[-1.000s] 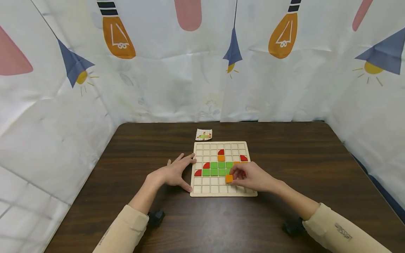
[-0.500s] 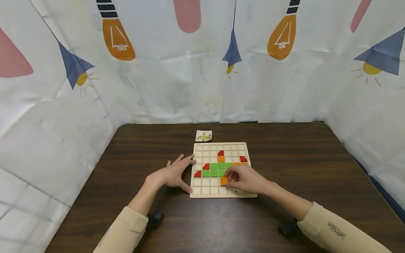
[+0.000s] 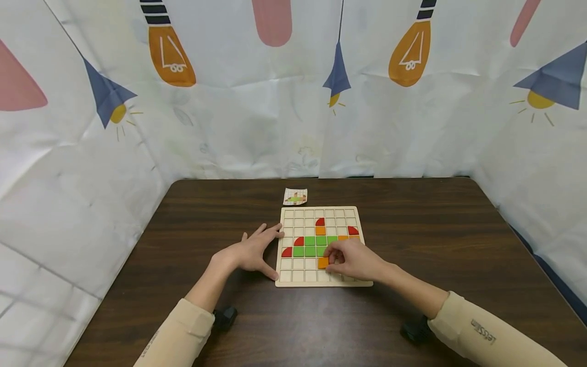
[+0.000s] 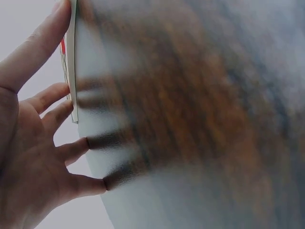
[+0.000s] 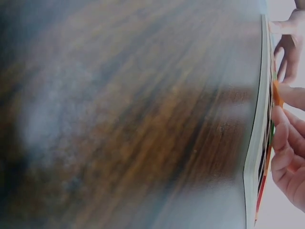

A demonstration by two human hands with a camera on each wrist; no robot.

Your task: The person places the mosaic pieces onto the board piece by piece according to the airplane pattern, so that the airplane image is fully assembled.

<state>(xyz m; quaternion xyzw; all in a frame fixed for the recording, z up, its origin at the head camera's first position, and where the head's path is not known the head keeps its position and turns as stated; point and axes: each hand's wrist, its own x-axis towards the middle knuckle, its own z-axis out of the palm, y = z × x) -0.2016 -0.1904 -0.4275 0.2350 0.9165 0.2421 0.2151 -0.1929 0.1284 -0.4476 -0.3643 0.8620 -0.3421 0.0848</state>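
Note:
A pale wooden grid board [image 3: 298, 276] lies on the table with coloured tiles in its cells. My right hand [image 3: 353, 259] pinches an orange square tile [image 3: 323, 263] over the row just below the green tiles [image 3: 310, 245]. In the right wrist view this orange tile [image 5: 277, 93] shows between thumb and fingers, close over the board. With fingers spread, my left hand [image 3: 249, 252] touches the board's left edge, thumb by the near corner. Red quarter-round tiles [image 3: 299, 241] sit left of the green ones. My right hand covers the tiles at the board's right side.
A small picture card [image 3: 295, 197] with a coloured pattern lies just beyond the board. The dark wood table [image 3: 412, 219] reaches back to a white printed curtain [image 3: 257, 132], which also hangs along both sides.
My right hand has carried the orange tile left along the row below the green tiles, most of it in the first half second. My left hand has stayed at the board's edge.

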